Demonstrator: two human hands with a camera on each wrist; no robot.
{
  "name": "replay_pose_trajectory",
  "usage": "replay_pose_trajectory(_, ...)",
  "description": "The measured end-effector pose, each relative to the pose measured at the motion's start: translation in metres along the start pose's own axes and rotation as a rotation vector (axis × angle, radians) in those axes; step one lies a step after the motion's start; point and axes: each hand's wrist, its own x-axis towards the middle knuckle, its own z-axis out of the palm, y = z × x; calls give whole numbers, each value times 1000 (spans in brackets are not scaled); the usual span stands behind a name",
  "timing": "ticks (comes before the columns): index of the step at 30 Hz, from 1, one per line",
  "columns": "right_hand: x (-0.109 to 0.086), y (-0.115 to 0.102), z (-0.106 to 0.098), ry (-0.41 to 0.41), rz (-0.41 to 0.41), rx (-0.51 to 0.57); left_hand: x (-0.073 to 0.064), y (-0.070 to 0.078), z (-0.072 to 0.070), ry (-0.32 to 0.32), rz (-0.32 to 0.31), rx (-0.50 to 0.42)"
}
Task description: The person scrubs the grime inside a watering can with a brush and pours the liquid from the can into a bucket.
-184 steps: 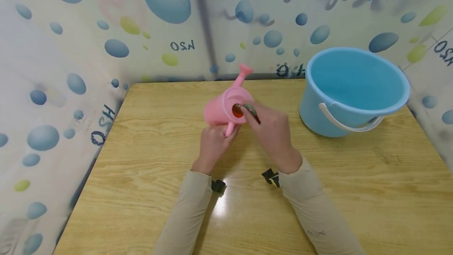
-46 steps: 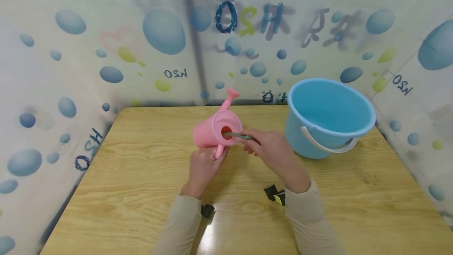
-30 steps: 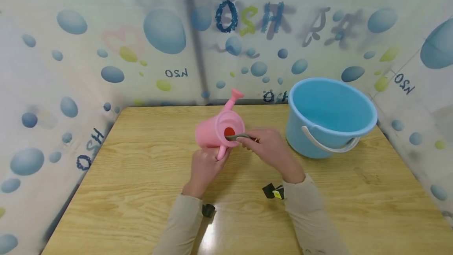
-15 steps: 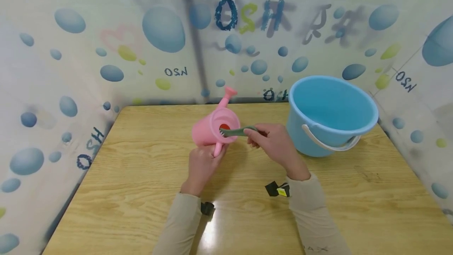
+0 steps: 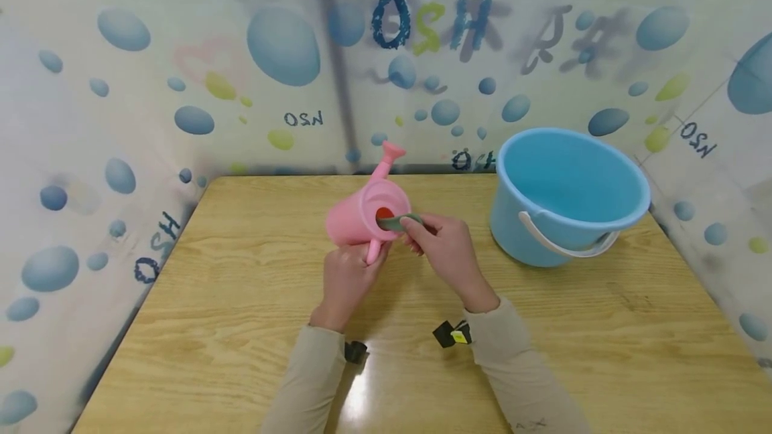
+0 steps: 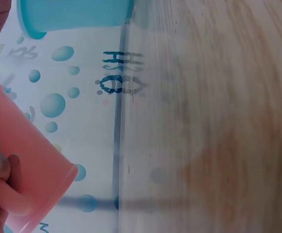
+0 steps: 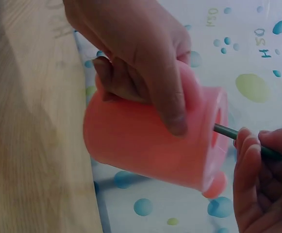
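Note:
A pink watering can (image 5: 352, 221) is held tilted above the table, its round opening facing right and its spout pointing up and back. My left hand (image 5: 348, 280) grips the can by its handle, with fingers curled round it in the left wrist view. Between thumb and fingers, my right hand (image 5: 449, 253) pinches a slim green brush (image 5: 395, 222). The brush's far end is inside the can's opening, so its bristles are hidden. Seen from the right wrist, the green shaft (image 7: 225, 131) enters the can's mouth. Something red shows inside the opening.
A light blue bucket (image 5: 537, 236) with a white handle (image 5: 555, 245) stands at the right rear of the wooden table (image 5: 241, 273). Behind and on both sides are walls (image 5: 235, 119) patterned with blue and green spots.
Half a second ago the brush's bristles showed at the opening; now they are inside the can. My right hand has moved left, closer to the can. My left hand still holds the can.

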Motion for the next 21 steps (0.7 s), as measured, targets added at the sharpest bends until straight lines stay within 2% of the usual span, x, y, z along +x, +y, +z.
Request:
replay_pose_trajectory(2,-1,-3,-4,16,17,8,0,-1,0,-6,-12,0)
replay_pose_trajectory(9,-7,-36,-17,27,52,-5,-1,-5,0,-23,-51,2)
replay_pose_trajectory(16,1,-8,-16,10,28,0,-1,-4,0,-19,-39,2)
replay_pose_trajectory(21,1,-4,-11,-36,-60,-109,1,-1,1,-25,18,-7)
